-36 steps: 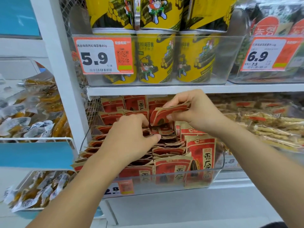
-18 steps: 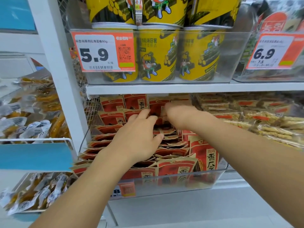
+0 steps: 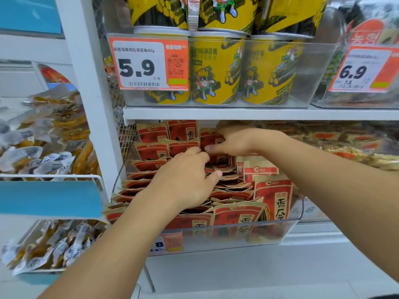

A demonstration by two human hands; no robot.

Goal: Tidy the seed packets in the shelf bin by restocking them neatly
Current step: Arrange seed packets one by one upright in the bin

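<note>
Under right hand (image 3: 232,140), seemingly pinched: seed packet (image 3: 210,138)

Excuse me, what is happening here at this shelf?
A person is tidying red and tan paper seed packets in a clear plastic shelf bin. The right hand reaches to the back of the bin and pinches a red packet there. The left hand rests with straight fingers on the packets in the middle rows. Many packets lean flat, while some at the front right stand upright. Yellow snack cups sit on the shelf above.
</note>
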